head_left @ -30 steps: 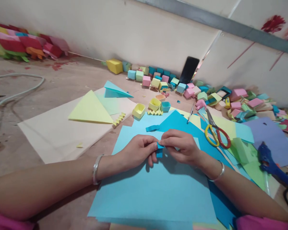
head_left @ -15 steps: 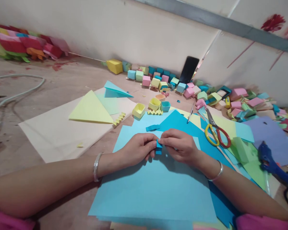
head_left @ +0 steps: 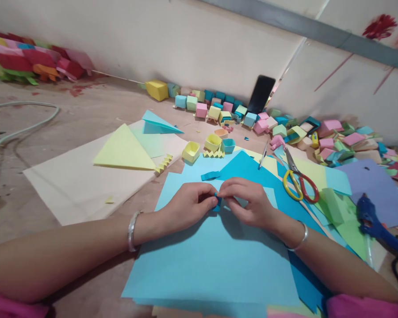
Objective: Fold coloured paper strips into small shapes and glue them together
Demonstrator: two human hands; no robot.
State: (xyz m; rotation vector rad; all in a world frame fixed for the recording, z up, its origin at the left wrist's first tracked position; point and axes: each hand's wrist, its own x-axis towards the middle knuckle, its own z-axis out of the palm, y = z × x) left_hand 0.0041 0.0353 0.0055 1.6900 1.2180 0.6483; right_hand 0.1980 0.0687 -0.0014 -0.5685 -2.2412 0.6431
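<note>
Between my fingertips is a small folded strip of blue paper point(head_left: 217, 206), mostly hidden now. My left hand point(head_left: 195, 202) pinches it from the left, thumb on the near side. From the right, my right hand point(head_left: 247, 198) pinches the upper part of the same strip. Both hands are just above a stack of light blue paper sheets point(head_left: 212, 260). Beyond the fingers lies another blue paper strip point(head_left: 210, 176), beside a darker blue sheet point(head_left: 243, 164). Two small yellow paper boxes, one of them the nearer yellow box point(head_left: 191, 152), stand farther back.
Scissors point(head_left: 300, 181) with yellow and red handles lie at right, near a blue glue gun point(head_left: 371, 216). A phone point(head_left: 261, 93) leans on the wall behind rows of paper cubes point(head_left: 201, 110). At left, a folded yellow sheet point(head_left: 124, 150) rests on cream paper point(head_left: 66, 185).
My fingers have drawn closer round the blue strip, so less of it shows. The right hand has shifted slightly left and its fingers have bent over the strip.
</note>
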